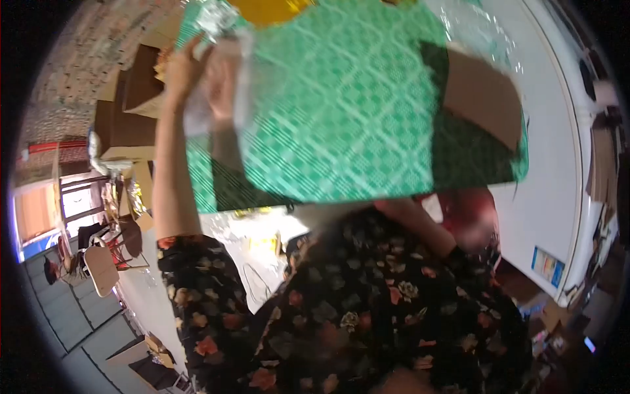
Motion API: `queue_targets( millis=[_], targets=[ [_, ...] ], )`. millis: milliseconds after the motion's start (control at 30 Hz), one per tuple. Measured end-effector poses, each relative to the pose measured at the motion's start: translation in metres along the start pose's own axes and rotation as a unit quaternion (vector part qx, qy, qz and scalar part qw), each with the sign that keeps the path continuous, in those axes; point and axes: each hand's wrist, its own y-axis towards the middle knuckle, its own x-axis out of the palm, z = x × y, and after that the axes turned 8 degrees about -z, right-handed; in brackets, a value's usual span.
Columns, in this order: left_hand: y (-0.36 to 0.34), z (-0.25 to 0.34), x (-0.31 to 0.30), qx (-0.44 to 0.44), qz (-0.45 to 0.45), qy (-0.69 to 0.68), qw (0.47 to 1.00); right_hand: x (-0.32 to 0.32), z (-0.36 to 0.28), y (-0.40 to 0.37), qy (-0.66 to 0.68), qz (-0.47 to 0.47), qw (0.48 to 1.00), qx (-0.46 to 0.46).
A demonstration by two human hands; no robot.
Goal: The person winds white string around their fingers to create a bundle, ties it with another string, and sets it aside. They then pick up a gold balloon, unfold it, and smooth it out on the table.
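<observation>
My left hand [184,69] is raised over the left end of a table with a green patterned cover [341,111]. Its fingers look parted, pointing towards a crumpled clear-silver plastic wrapper [216,18] at the far left corner. I cannot make out anything held. Beside this hand, a blurred translucent plastic sheet [246,79] lies on the cover, and a hand-and-arm shadow falls across it. My right hand [392,207] is low at the table's near edge, close to my body. Its fingers are hidden and blurred.
Gold-coloured material [272,10] and clear plastic [479,29] lie along the far side. Open cardboard boxes [131,98] stand to the left. A long white surface [538,164] runs along the right. A chair [102,269] stands farther off at left, near a window.
</observation>
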Motion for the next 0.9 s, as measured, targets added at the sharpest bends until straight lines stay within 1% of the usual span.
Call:
queue_targets(
  millis=[33,67,100,133,167,200,267,300,333,400,467,533,567,600,633,733,833,867,900],
  targets=[
    [-0.007,0.017,-0.006,0.012,0.037,-0.098,0.994,0.006,0.0,-0.002,-0.027,0.037,0.999,0.01],
    [-0.015,0.03,-0.015,0.013,0.033,-0.106,0.994,-0.044,-0.003,-0.013,0.074,0.07,0.995,0.006],
    [-0.025,0.059,-0.03,-0.039,0.022,-0.099,0.994,-0.1,-0.008,-0.024,0.173,0.104,0.979,-0.004],
    [-0.035,0.07,-0.034,0.0,0.027,-0.117,0.993,-0.106,-0.006,-0.022,0.209,0.132,0.969,-0.012],
    [-0.052,0.089,-0.039,0.003,0.014,-0.177,0.984,-0.102,-0.001,-0.026,0.215,0.15,0.965,-0.021],
    [-0.071,0.111,-0.045,0.006,0.004,-0.234,0.972,-0.106,-0.002,-0.028,0.193,0.162,0.968,-0.014],
    [-0.11,0.142,-0.053,0.016,-0.023,-0.303,0.953,-0.119,-0.003,-0.034,0.15,0.183,0.972,-0.004],
    [-0.131,0.16,-0.061,-0.03,-0.049,-0.321,0.945,-0.113,0.001,-0.04,0.214,0.188,0.959,-0.012],
    [-0.152,0.176,-0.069,-0.077,-0.074,-0.337,0.935,-0.113,0.001,-0.041,0.181,0.169,0.969,-0.003],
    [-0.188,0.198,-0.079,-0.1,-0.093,-0.388,0.912,-0.113,0.0,-0.035,0.115,0.131,0.985,0.012],
    [-0.222,0.207,-0.078,-0.124,-0.081,-0.475,0.867,-0.105,0.0,-0.026,0.119,0.154,0.979,-0.054],
    [-0.251,0.216,-0.082,-0.184,-0.105,-0.512,0.832,-0.11,-0.006,-0.015,0.133,0.186,0.967,-0.112],
    [-0.261,0.221,-0.084,-0.176,-0.129,-0.513,0.83,-0.118,-0.01,-0.008,0.145,0.207,0.958,-0.137],
    [-0.277,0.221,-0.077,-0.182,-0.132,-0.536,0.813,-0.123,-0.013,-0.002,0.157,0.227,0.948,-0.162],
    [-0.288,0.223,-0.074,-0.191,-0.137,-0.551,0.801,-0.113,-0.013,0.005,0.21,0.219,0.943,-0.133],
    [-0.307,0.23,-0.068,-0.231,-0.142,-0.575,0.772,-0.104,-0.007,0.004,0.178,0.261,0.938,-0.146],
    [-0.311,0.231,-0.057,-0.236,-0.149,-0.578,0.767,-0.116,-0.004,-0.003,0.059,0.299,0.944,-0.127],
    [-0.309,0.232,-0.053,-0.234,-0.152,-0.577,0.767,-0.118,-0.004,-0.008,0.11,0.216,0.966,-0.088],
    [-0.305,0.236,-0.051,-0.232,-0.16,-0.585,0.76,-0.123,-0.007,-0.016,0.16,0.13,0.977,-0.05]
  ],
)
